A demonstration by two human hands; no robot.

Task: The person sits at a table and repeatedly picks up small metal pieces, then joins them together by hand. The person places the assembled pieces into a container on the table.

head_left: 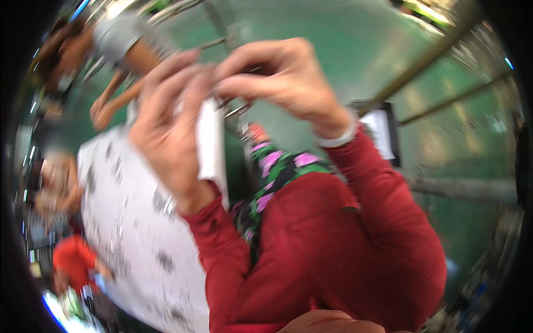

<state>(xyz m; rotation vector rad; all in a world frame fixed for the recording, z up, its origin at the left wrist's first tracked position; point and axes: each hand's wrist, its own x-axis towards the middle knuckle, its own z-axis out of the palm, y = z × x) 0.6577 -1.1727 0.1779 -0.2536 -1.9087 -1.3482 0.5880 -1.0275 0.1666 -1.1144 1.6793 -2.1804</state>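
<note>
Both my hands are raised in front of me, fingertips meeting, and smeared by motion. My left hand (169, 125) has its fingers bent and brought together toward the other hand, over the edge of the white-covered table (139, 222). With thumb and forefinger pinched, my right hand (288, 83) touches the left fingertips and wears a white band at the wrist. Small thin dark bits (225, 104) show just below the joined fingertips. Whether they are held or lie behind is too blurred to make out.
Scattered small dark pieces (165, 259) lie on the table. One person in grey (119, 41) leans by its far end; another in orange-red (75, 260) is at its left side. Metal rails (427, 58) and a dark-framed white panel (380, 130) stand on my right above green floor.
</note>
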